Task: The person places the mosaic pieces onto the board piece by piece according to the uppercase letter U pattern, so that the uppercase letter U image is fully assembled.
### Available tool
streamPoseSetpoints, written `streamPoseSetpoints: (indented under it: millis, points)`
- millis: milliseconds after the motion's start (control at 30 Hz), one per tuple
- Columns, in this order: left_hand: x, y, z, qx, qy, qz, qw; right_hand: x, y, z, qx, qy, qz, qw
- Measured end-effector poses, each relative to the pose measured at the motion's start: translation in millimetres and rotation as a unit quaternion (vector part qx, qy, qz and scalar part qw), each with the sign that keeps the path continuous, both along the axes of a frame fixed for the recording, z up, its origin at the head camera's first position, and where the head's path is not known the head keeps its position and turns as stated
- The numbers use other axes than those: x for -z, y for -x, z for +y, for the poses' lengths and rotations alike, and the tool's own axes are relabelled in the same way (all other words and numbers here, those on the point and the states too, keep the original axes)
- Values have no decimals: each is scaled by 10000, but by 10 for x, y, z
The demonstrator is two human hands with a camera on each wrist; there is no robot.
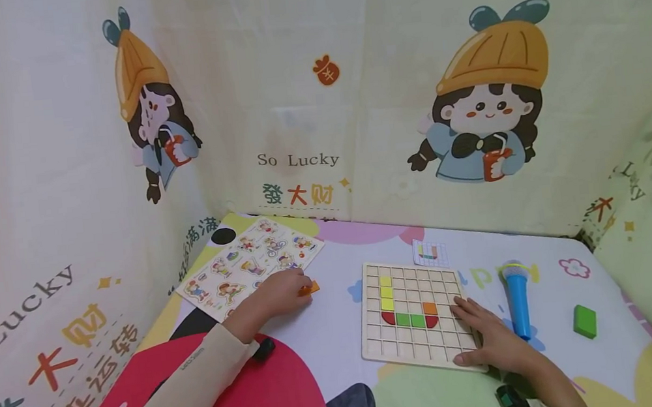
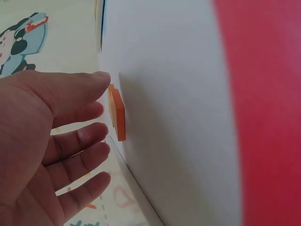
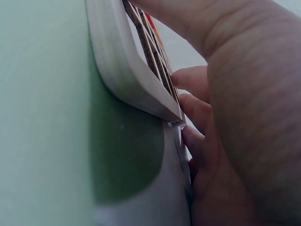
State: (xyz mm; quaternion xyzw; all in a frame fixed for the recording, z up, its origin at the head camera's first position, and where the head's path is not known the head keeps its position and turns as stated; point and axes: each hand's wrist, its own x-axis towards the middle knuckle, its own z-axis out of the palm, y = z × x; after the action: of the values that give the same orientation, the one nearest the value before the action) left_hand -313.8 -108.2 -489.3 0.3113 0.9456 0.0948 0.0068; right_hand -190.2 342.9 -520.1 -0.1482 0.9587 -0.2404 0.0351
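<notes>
In the head view my left hand (image 1: 281, 293) is low over the table, fingers loosely bent, beside a flat orange piece (image 1: 312, 288). The left wrist view has this orange piece (image 2: 117, 115) at the thumb and index fingertips, against the white tabletop; whether they grip it is unclear. My right hand (image 1: 495, 338) rests with spread fingers on the right edge of a wooden grid board (image 1: 375, 346). On the board, yellow squares (image 1: 386, 292) form a column. Below them run a red rounded piece (image 1: 388, 318), green squares (image 1: 410, 320) and another red piece, with an orange square (image 1: 430, 309) above.
A card with a small coloured grid (image 1: 431, 253) lies behind the board. To the right are a blue toy microphone (image 1: 518, 303) and a green block (image 1: 585, 321). A sheet of cartoon figures (image 1: 248, 257) lies at the left. Printed curtains (image 1: 376, 107) enclose the table.
</notes>
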Motion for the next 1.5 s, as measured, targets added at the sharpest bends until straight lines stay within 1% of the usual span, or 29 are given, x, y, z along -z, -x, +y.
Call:
streamPoseSetpoints:
  millis: [233, 433, 567, 700, 833, 933, 1000, 1167, 1333, 1500]
  points:
    - [-32, 18, 0, -88, 189, -5, 9998, -37, 2, -4, 7, -14, 24, 10000]
    - [-18, 74, 40, -194, 15, -232, 9995, -31, 12, 0, 14, -39, 59, 10000]
    - [3, 95, 58, -67, -52, -200, 9998, -24, 9, -2, 45, -35, 46, 10000]
    - [19, 104, 108, 141, -48, 27, 9999, -31, 1, -4, 48, -39, 45, 10000]
    - [10, 95, 201, 394, -37, 228, 9990, -27, 0, -3, 12, -19, 67, 10000]
    - [-8, 85, 292, 587, -74, 229, 9980, -22, -1, -5, 13, 7, 53, 10000]
    - [-21, 85, 362, 684, -84, 161, 9975, -18, -1, -6, 7, 1, 57, 10000]
    - [-55, 101, 543, 730, 54, -38, 9973, -11, -4, -9, -24, 15, 125, 9999]
    - [-105, 132, 712, 670, 164, -161, 9975, -10, -5, -6, -40, -12, 160, 9999]
    - [-134, 159, 849, 791, 311, -26, 9964, -9, -7, -10, -27, -6, 116, 9999]
